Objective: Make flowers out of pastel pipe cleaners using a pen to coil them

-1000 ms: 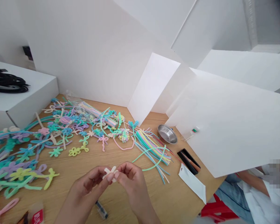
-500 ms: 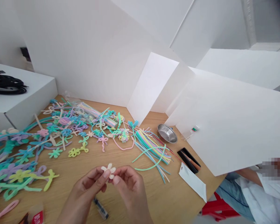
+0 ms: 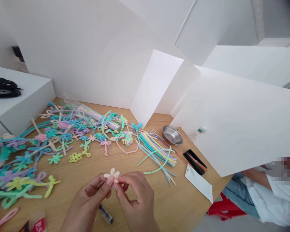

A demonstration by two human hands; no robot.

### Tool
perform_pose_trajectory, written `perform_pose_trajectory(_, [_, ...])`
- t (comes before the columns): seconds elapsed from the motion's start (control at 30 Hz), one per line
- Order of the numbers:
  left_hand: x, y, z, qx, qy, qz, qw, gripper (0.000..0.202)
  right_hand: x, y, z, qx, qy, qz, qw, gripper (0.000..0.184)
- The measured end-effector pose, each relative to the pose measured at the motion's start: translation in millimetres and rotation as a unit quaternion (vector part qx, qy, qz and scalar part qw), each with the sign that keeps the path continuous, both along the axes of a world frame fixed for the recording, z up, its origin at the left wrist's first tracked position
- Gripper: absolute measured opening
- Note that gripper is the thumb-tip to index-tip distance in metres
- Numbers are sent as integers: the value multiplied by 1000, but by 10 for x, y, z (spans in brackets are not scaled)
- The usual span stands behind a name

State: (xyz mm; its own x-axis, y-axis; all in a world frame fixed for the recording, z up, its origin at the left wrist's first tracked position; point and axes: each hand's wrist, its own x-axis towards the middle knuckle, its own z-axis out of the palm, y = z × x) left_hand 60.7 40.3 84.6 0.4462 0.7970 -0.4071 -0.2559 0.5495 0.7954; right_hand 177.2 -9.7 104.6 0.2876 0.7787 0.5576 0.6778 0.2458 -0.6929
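Note:
A small cream-white pipe-cleaner flower [image 3: 113, 173] is held up over the near part of the wooden table. My left hand [image 3: 93, 197] pinches it from the left, with the thumb across its front. From the other side my right hand [image 3: 137, 195] closes thumb and forefinger on the flower's right edge and underside. Petals stick out above the fingertips; the lower part of the flower is hidden by them. Below the hands lies a pen-like object [image 3: 106, 215], dark and clear, partly covered by my left hand.
Many pastel pipe-cleaner flowers [image 3: 55, 158] crowd the table's left side. Loose pipe cleaners [image 3: 157, 149] lie centre-right, near a metal bowl [image 3: 172, 135], a black case [image 3: 195, 161] and a white packet [image 3: 199, 183]. White panels stand behind. A person [image 3: 263, 193] sits at the right.
My right hand's fingers have shifted from curled beside the flower to a pinch at its right edge. The left hand keeps its hold. The view has shifted slightly.

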Motion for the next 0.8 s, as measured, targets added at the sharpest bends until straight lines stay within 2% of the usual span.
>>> perform_pose_trajectory(0.07, [4,-5,-3,3,-8,12,1000,12,-7,-13,13,-10,9,-7,1000,13])
perform_pose_trajectory(0.17, [5,-15,-4,35,-23,34,999,12,-26,-42,45,-68,114,-12,991,5])
perform_pose_trajectory(0.27, [3,-26,22,83,-13,49,995,13,-32,-74,64,-130,241,2,962,5])
perform_pose_trajectory(0.37, [14,-32,80,106,6,40,994,13,-26,-93,49,-159,334,-4,929,8])
perform_pose_trajectory(0.5, [49,-38,125,101,23,34,994,11,-24,-70,28,-170,394,-3,903,4])
perform_pose_trajectory(0.67, [69,-72,70,75,15,39,996,11,-53,-26,75,-155,371,-26,915,3])
perform_pose_trajectory(0.8, [54,-82,69,-2,-24,14,1000,12,-56,-46,42,-120,289,-37,949,7])
